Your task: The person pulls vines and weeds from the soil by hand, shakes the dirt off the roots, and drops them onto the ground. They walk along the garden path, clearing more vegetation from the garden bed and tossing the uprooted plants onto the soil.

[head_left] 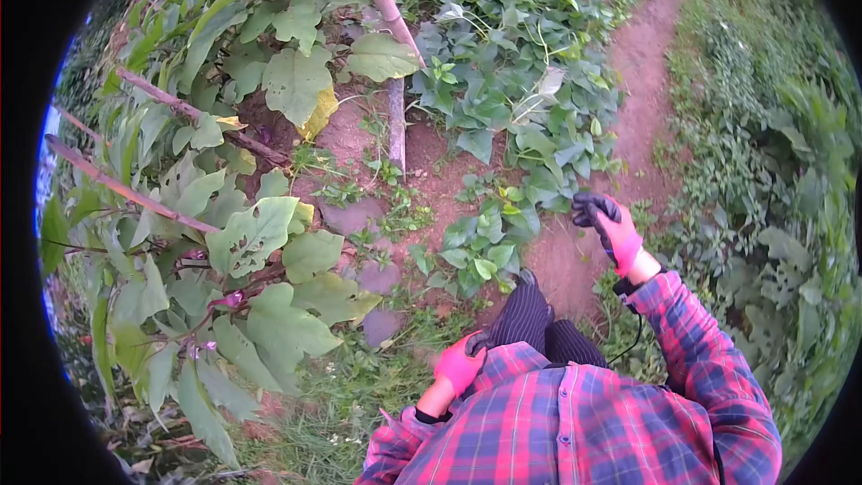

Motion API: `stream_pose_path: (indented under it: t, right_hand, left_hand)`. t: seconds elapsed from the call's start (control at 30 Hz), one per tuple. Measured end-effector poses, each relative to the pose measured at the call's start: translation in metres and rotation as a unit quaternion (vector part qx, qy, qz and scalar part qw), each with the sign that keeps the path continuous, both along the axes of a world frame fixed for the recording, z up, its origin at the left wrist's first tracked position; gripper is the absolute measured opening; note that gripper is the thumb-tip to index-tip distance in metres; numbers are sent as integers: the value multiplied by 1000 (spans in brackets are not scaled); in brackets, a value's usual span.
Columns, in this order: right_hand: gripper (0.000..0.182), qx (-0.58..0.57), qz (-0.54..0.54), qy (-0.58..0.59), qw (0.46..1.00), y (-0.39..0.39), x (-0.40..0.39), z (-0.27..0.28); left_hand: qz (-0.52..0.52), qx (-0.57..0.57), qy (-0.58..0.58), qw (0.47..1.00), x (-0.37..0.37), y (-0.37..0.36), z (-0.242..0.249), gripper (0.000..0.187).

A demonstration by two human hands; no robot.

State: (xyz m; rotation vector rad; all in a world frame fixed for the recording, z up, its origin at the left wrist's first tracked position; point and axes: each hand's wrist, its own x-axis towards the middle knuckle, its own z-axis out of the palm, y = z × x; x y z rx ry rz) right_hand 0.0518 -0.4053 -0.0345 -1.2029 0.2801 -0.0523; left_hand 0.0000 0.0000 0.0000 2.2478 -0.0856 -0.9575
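My right hand (612,226), in a pink glove with black fingers, is raised over the dirt beside the green vines (539,148). Its fingers are curled inward, and no object shows in them. Down by my thigh is my left hand (460,365), gloved the same way. Its dark fingertips overlap the striped dark trousers (523,314), which partly hides how they are bent. Left of that hand grows an eggplant plant (287,328) with broad, hole-marked leaves and small purple flowers (231,300).
A wooden stake (382,0) leans among the leaves, with a shorter upright post (396,126) below it. Cut poles (126,184) angle through the plants at left. Flat stones (378,277) lie in the soil. A dirt path (642,72) runs up between vines and the grassy bank (754,126).
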Motion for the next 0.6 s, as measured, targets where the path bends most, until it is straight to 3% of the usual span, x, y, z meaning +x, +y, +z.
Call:
stream_pose_path:
  t: [0.07,0.1,0.23,0.27,0.3,0.33,0.4,0.47,0.5,0.57,0.6]
  right_hand:
    - [34,-24,5,-55,998,-12,35,9]
    - [33,-50,16,3,999,-48,45,29]
    - [32,-93,-1,66,993,-82,164,-20]
    - [31,-92,8,82,992,-104,181,-62]
    - [30,-57,18,103,993,-102,201,-68]
    - [30,-114,49,114,986,-104,218,-81]
    - [30,-162,103,135,972,-96,239,-117]
    - [27,-293,153,142,933,-83,251,-154]
    - [30,-299,165,124,932,-65,253,-160]
    - [30,-375,274,168,870,-35,264,-153]
    - [30,-310,298,97,898,-27,265,-197]
  left_hand:
    - [55,33,-3,998,-6,-4,-8,45]
    - [63,13,57,996,-22,-34,-20,45]
    - [88,-25,30,995,9,-49,-102,45]
    - [115,-81,42,989,8,-59,-129,45]
    - [145,-131,49,979,12,-68,-147,45]
    - [111,-59,12,992,31,-86,-114,44]
    - [139,-56,42,988,37,-102,-110,44]
    - [169,-60,69,981,31,-117,-108,45]
    - [154,-31,105,982,30,-123,-109,46]
    - [160,0,142,977,20,-129,-121,47]
    - [160,-14,141,977,6,-130,-131,49]
